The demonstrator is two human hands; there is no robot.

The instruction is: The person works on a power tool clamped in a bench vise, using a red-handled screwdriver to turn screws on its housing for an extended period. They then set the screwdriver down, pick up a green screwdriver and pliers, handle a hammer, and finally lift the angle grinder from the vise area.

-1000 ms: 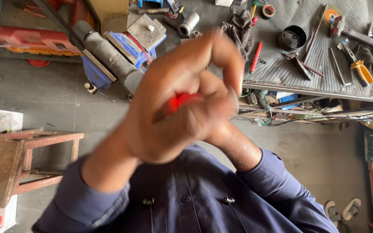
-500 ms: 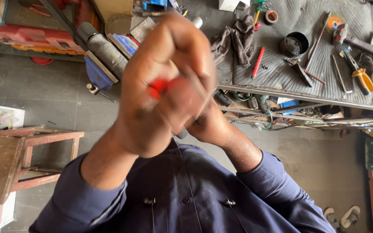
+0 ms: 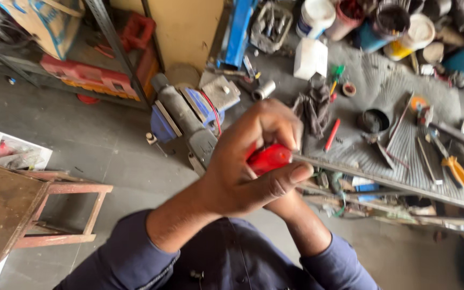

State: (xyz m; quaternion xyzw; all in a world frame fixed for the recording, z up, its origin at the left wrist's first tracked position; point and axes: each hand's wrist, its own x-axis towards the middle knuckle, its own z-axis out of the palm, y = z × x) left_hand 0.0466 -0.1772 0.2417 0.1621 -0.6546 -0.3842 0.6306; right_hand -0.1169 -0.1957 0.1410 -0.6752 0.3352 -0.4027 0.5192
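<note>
Red tool handle (image 3: 268,158) now more exposed in left hand (image 3: 243,166) grip, right hand (image 3: 283,201) hidden beneath, grip unclear.

The person wears a dark navy-blue work garment with long sleeves; both cuffs sit pushed up on the forearms, leaving wrists and hands bare. The cloth looks plain and slightly creased, and a small dark button or stud shows on its front near the bottom edge.
</note>
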